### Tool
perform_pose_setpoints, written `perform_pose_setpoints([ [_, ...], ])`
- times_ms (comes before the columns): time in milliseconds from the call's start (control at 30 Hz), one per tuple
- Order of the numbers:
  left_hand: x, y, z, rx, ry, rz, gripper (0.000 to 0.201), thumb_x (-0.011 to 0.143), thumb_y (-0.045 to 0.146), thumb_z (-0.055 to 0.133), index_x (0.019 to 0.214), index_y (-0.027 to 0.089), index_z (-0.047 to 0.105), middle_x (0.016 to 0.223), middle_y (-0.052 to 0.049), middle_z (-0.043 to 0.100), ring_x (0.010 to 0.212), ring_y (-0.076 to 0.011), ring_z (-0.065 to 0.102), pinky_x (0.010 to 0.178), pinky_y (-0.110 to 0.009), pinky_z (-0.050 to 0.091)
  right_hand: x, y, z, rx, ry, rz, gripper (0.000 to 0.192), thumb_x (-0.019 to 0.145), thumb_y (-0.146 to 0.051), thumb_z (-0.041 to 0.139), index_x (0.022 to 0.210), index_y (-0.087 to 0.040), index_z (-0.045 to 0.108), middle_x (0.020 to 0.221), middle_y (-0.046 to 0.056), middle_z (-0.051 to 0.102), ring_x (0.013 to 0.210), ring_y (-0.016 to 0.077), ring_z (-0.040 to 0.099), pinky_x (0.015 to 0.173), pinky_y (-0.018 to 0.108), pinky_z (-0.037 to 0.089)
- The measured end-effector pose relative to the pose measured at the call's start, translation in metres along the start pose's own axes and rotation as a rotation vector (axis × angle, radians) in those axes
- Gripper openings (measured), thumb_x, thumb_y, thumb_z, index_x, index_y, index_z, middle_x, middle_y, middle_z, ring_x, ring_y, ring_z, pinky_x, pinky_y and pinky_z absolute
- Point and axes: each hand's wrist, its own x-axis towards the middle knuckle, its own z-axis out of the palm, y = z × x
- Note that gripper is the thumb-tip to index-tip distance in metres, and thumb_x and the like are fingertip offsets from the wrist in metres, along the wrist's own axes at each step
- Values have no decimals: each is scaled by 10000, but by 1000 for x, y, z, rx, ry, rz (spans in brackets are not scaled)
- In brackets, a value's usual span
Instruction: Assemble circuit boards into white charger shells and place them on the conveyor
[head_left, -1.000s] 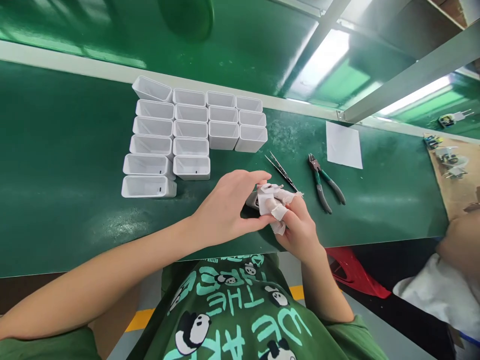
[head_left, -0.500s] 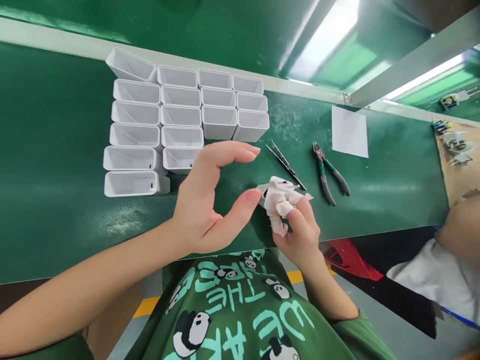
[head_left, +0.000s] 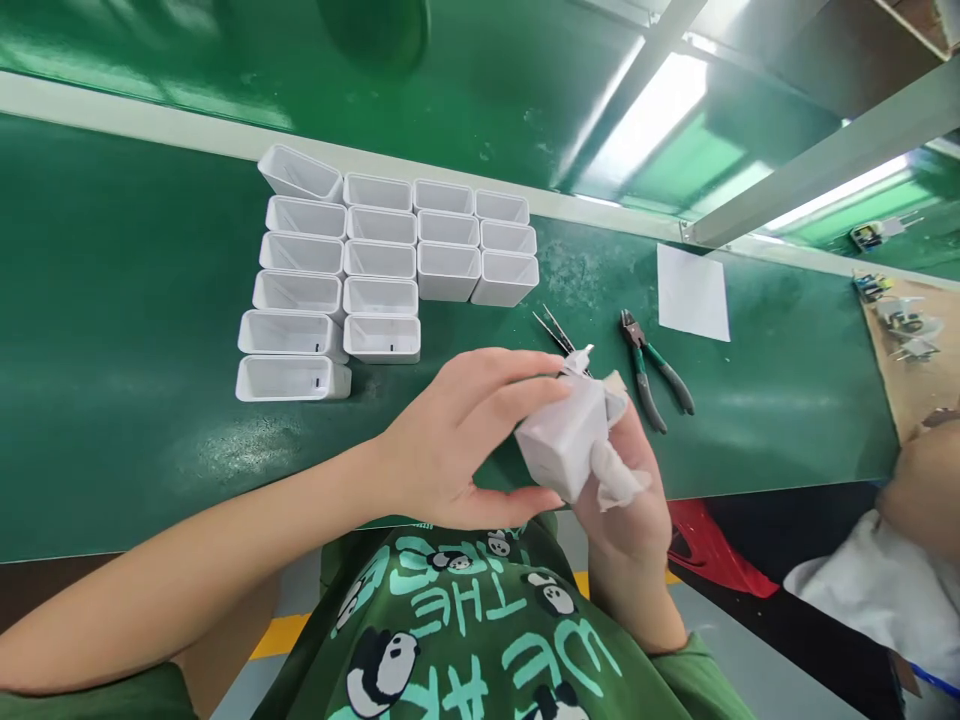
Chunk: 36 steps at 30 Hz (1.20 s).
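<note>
A white box-shaped power adapter (head_left: 562,440) is held between both hands, above the table's near edge. My left hand (head_left: 454,440) grips it from the left, fingers over the top and thumb below. Crumpled white tissue (head_left: 616,475) is bunched against its right side in my right hand (head_left: 634,520), which cups the adapter from the right. Some of the right fingers are hidden behind it. Just beyond the hands lie metal tweezers (head_left: 555,327), their near end covered by the tissue and adapter.
Rows of open white plastic cases (head_left: 379,260) stand at the back left. Green-handled cutting pliers (head_left: 649,370) and a white paper sheet (head_left: 691,290) lie to the right. Circuit parts rest on cardboard (head_left: 896,345). Another person's arm (head_left: 926,470) is at the right edge.
My left hand was open and apart, left of the adapter; now its fingers and thumb have closed on it. The adapter has turned, and its metal pins no longer show.
</note>
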Motion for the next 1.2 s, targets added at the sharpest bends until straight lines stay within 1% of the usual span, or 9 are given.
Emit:
perform_pose_setpoints([
  [67,0,0,2,34,-6,37,697,835,384,722,1410,163,397,1351,-186,575,1270,-289,560,1040,-444,512,2,-6,6,161,-76,123,491,1009,-497,331,1428,-263,431,1137,121,686,829,235,714,564,352,615],
  [200,1,0,3,86,17,-13,725,810,322,742,1420,158,387,1315,-177,599,1210,-276,588,1003,-434,522,4,-10,14,331,-153,302,579,1001,-535,235,1426,-220,470,1185,150,684,924,262,728,682,417,662],
  [500,1,1,2,100,18,-57,643,803,286,706,1368,160,427,1242,-154,630,1138,-261,616,951,-413,527,4,-13,20,642,-80,422,457,898,-453,557,1290,-223,601,1044,97,718,809,220,715,640,350,659],
  [700,0,0,4,114,24,22,682,774,231,696,1382,92,418,1291,-192,610,1191,-270,600,987,-424,517,5,-26,20,759,56,459,358,910,-354,656,1265,-361,607,1101,-12,684,854,143,675,855,299,613],
  [800,-2,0,5,131,34,37,696,776,224,703,1392,80,412,1304,-198,600,1217,-265,585,984,-409,522,7,-24,18,720,48,431,384,893,-362,680,1270,-370,603,1088,-7,682,885,166,667,907,337,587],
  [933,-4,0,5,168,33,21,694,794,239,699,1407,109,402,1311,-182,595,1222,-261,577,982,-407,517,7,-19,16,593,21,380,409,885,-435,678,1274,-360,576,1139,10,667,898,181,657,841,333,591],
  [1067,-5,2,4,182,78,-11,754,801,453,706,1403,115,400,1283,-181,587,1198,-289,572,976,-439,514,14,-23,1,281,50,126,396,861,-379,714,1210,-346,531,1151,19,639,986,203,642,827,343,579],
  [1133,-5,3,4,198,118,-32,693,825,426,685,1380,111,415,1245,-172,592,1175,-278,579,968,-424,519,36,-25,-14,56,63,-29,361,847,-321,721,1138,-331,509,1094,20,622,963,202,634,777,333,571],
  [1200,-5,3,5,283,143,-60,570,853,292,657,1347,110,439,1213,-164,599,1155,-262,588,960,-404,522,79,-23,-30,-164,18,-147,311,852,-291,681,1092,-309,485,1027,23,599,896,197,625,698,320,554],
])
